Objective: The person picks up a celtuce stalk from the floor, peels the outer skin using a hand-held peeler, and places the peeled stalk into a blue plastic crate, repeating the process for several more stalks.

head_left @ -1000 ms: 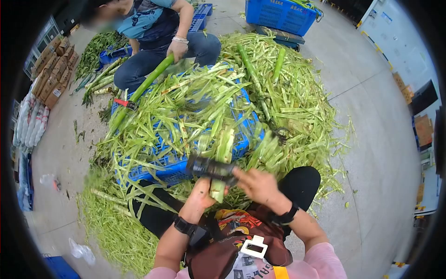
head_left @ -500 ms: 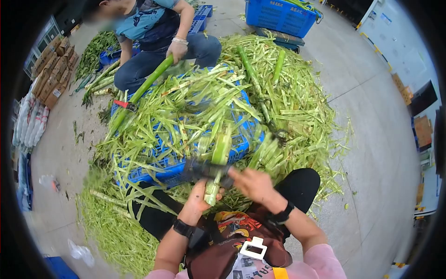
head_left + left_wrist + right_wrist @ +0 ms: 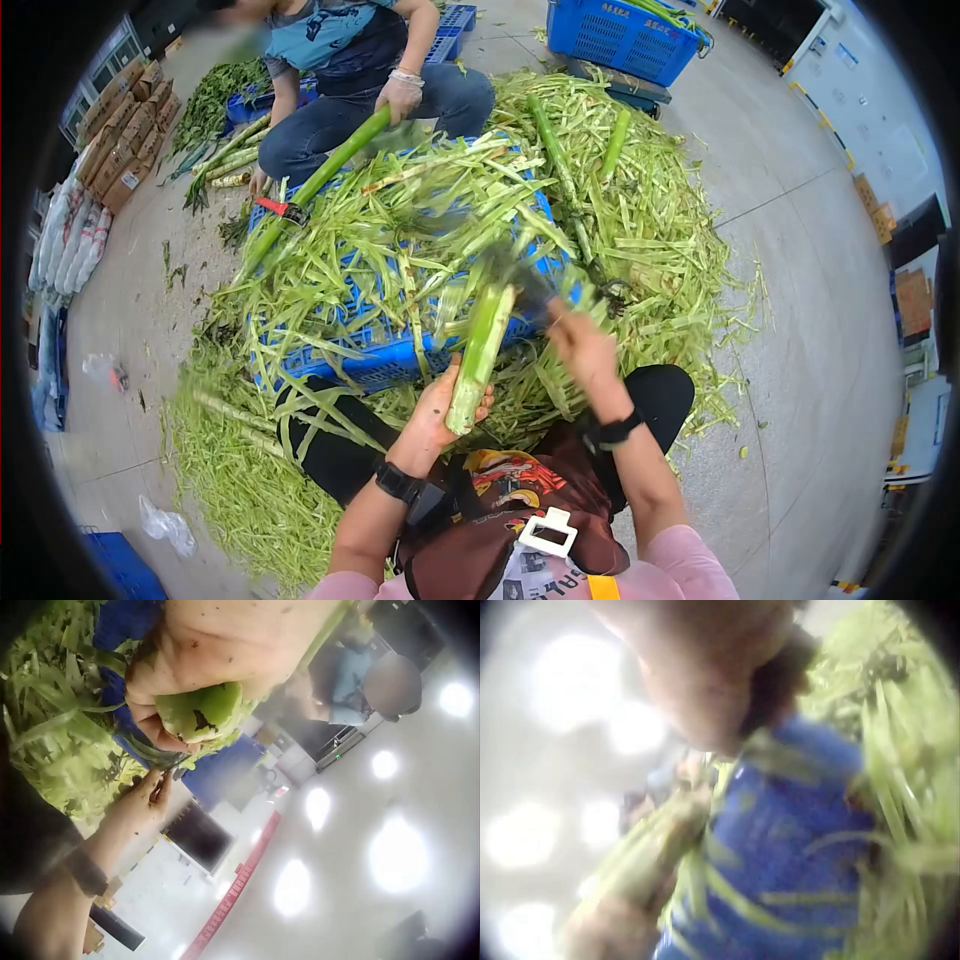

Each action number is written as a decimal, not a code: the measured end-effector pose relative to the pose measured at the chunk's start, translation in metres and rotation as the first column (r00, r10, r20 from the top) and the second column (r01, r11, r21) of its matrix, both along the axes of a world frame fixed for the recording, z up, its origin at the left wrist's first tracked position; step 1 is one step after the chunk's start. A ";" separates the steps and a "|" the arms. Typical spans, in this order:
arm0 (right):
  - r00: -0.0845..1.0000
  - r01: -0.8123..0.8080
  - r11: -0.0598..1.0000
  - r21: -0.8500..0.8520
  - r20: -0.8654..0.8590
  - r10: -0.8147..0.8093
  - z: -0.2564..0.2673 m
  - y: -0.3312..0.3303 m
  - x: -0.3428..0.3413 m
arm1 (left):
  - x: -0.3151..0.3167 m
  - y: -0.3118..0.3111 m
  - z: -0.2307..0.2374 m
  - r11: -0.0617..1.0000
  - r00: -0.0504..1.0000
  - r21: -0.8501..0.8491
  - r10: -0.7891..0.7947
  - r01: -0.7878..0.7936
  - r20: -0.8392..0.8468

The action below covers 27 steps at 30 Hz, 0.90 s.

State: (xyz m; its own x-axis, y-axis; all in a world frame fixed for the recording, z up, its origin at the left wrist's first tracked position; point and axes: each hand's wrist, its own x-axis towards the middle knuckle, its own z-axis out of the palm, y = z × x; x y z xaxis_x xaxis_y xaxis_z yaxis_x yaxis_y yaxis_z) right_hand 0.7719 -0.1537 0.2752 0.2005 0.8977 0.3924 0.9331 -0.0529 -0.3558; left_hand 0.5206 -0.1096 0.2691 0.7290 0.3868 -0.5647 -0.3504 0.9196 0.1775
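My left hand [image 3: 440, 405] grips the lower end of a thick green stem lettuce stalk [image 3: 480, 360], which is partly peeled to pale flesh and tilts up and away. In the left wrist view its blunt cut end [image 3: 199, 712] pokes out of the curled fingers. My right hand [image 3: 585, 345] holds a dark peeler [image 3: 525, 280], blurred by motion, just beyond the stalk's upper end. The right wrist view is smeared, with the right hand [image 3: 705, 682] above and the stalk [image 3: 645, 847] at lower left.
Peel strips cover a blue crate [image 3: 400, 360] before me and heap around it. Opposite, a crouching person [image 3: 350, 90] holds a long green stalk [image 3: 340, 165], with a red-and-black tool [image 3: 284, 210] against it. More stalks [image 3: 555, 165] lie on the heap; another blue crate [image 3: 620, 40] stands behind.
The peeler has swung up and away from across the stalk's lower part to past its upper end. My left hand keeps its grip; the stalk's pale peeled face shows more. The view has shifted slightly.
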 end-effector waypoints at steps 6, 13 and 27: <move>0.987 -0.161 0.983 -0.089 -0.003 0.161 0.046 -0.025 -0.032 | 0.010 -0.003 -0.002 1.000 0.993 0.013 0.008 -0.007 -0.118; 0.965 0.258 0.964 -0.072 -0.029 -0.260 0.020 0.018 0.025 | 0.001 -0.005 0.007 1.000 0.996 0.027 0.004 -0.002 -0.087; 0.997 0.049 0.998 0.043 -0.069 -0.046 0.009 -0.002 0.017 | 0.008 -0.008 0.005 1.000 0.993 -0.021 0.022 -0.020 0.115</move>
State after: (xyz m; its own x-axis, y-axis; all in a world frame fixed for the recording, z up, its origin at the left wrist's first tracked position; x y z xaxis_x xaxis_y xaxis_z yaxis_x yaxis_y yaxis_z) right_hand 0.7887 -0.1559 0.2845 0.2702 0.8685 0.4155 0.9033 -0.0794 -0.4215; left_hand 0.5290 -0.1175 0.2742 0.7817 0.3920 -0.4850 -0.3867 0.9149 0.1161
